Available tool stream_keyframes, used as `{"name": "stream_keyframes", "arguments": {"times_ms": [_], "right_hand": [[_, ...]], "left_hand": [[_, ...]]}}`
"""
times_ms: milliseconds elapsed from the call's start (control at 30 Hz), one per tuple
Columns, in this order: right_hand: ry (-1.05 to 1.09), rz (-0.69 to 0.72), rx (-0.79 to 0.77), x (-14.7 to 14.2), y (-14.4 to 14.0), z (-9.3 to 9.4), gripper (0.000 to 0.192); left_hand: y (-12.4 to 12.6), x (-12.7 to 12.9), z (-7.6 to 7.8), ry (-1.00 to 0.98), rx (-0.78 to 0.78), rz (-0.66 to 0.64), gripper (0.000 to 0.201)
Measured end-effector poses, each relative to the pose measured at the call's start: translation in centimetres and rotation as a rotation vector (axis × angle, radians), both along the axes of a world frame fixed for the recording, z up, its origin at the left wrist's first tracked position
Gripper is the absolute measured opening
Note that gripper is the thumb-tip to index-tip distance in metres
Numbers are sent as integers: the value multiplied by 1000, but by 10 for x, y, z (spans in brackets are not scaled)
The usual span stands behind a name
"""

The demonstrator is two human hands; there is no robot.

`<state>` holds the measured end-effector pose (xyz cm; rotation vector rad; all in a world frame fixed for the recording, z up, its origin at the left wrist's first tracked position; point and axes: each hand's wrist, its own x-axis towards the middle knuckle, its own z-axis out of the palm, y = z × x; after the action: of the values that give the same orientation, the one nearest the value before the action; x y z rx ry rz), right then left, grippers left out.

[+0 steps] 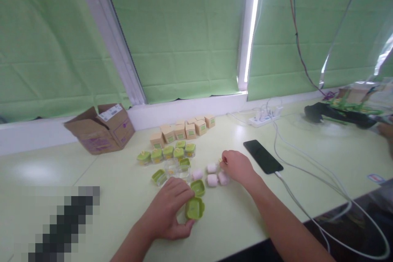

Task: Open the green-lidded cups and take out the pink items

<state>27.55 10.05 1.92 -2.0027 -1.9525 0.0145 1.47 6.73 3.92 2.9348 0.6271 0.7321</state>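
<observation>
Both hands are down on the pale green worktop [276,221], set apart from each other. The left hand [167,208] is curled over a green lid [194,208], thumb against its near edge and fingers bent round the far side, so it is closed loosely on it. The right hand [238,167] lies further out with its fingertips pinched together on a small yellowish piece [220,160]; what that piece is I cannot make out.

That lid looks like thin moulded plastic: light, stiff, a bit slick, best taken by its rim. A second green lid [198,187] lies just beyond it, touching or nearly so. Pink marshmallow-like blocks [212,179] sit between the two hands, just beside the right one; they look soft and would dent under a hard squeeze. A clear open tub [176,168] stands just past the left hand's knuckles, with closed green-lidded tubs [167,152] and small tan boxes [184,130] behind.
</observation>
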Motion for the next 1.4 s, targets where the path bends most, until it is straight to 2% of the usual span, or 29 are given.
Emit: {"name": "stream_keyframes", "arguments": {"times_ms": [167,533,967,1033,1100,1200,1300,1400], "right_hand": [[-64,-27,-124,1,3,-3,17],[-82,0,-188,3,8,-7,22],[-89,30,-79,3,6,-5,27],[-85,26,-57,2,6,-4,29],[-75,36,-30,-1,5,-1,31],[-20,150,37,-6,2,4,27],[25,342,89,-13,-3,7,27],[3,457,101,-22,-6,8,30]], "left_hand": [[0,2,1,136,-29,37,24],[2,3,3,268,-5,109,16],[7,-5,-1,183,-7,94,33],[9,-7,-4,134,11,95,30],[12,-9,-8,46,34,123,19],[17,-12,-14,-86,29,177,7],[21,-13,-16,-138,17,208,17],[20,-12,-16,-123,34,229,25]]}}
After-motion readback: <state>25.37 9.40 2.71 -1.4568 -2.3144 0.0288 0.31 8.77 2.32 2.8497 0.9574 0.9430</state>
